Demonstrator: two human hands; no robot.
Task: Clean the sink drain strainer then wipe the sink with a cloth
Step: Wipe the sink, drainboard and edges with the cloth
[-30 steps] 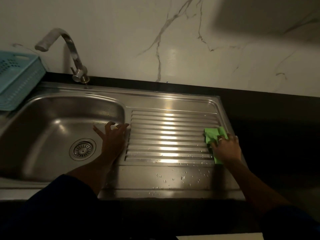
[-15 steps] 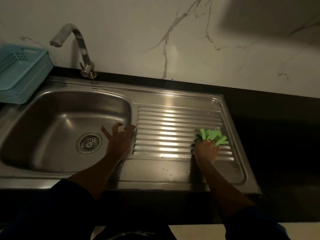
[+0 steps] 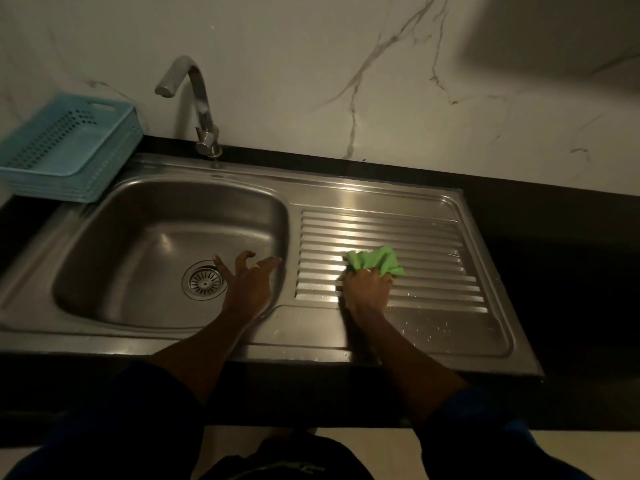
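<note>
Green cloth [image 3: 375, 260] on drainboard [image 3: 426, 233] (off edges)

right hand [image 3: 367, 289] grips cloth [image 3: 375, 261] on drainboard [image 3: 415, 237] | left hand [image 3: 247, 282] spread over sink [image 3: 138, 244]

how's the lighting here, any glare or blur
Head view: dim overall, foreground nearly black; glare streaks on the drainboard ribs; right hand and green cloth slightly blurred; wide-angle lens bows the sink rim; a soft shadow on the wall, upper right.
</note>
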